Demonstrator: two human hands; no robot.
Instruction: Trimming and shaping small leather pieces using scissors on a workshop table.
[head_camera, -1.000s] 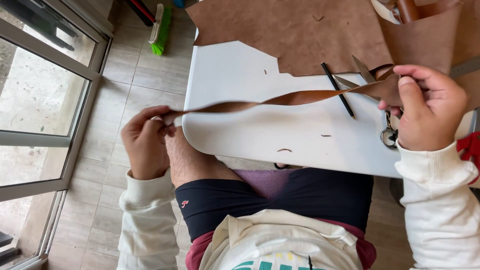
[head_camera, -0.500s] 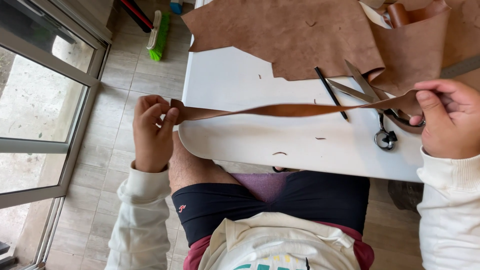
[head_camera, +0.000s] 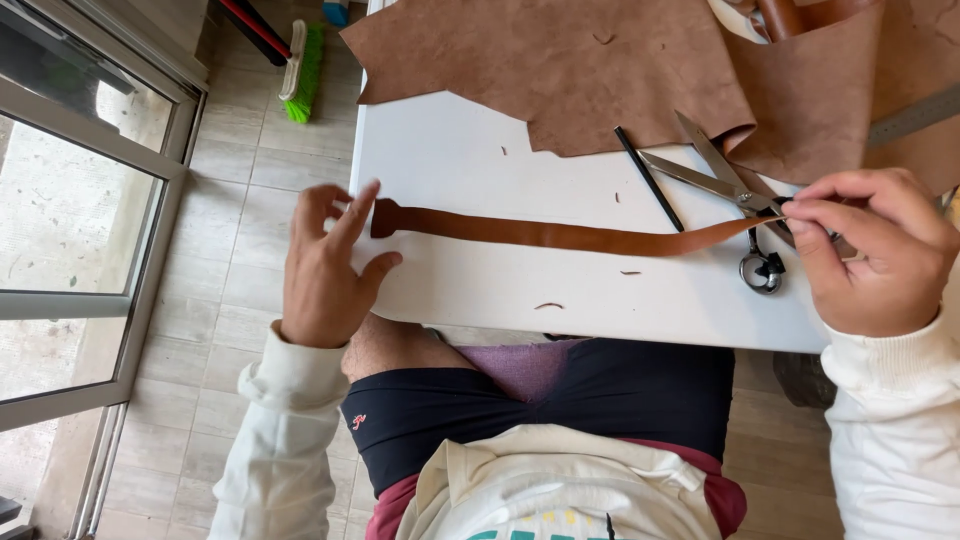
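A long brown leather strip (head_camera: 560, 234) lies flat across the white table (head_camera: 470, 170). My left hand (head_camera: 328, 270) is at the strip's left end, fingers spread and lifted, holding nothing, its fingertips just beside the end. My right hand (head_camera: 868, 250) pinches the strip's right end between thumb and fingers, close to a pair of large metal scissors (head_camera: 730, 185). A thin black rod (head_camera: 648, 178) lies next to the scissors.
Large sheets of brown leather (head_camera: 590, 70) cover the far part of the table, with a metal ruler (head_camera: 910, 118) at the right. On the tiled floor to the left are a green brush (head_camera: 300, 72) and a glass sliding door (head_camera: 70, 220).
The strip has been laid down flat on the table. My left hand has let go of its left end and spread its fingers. My right hand still pinches the right end.
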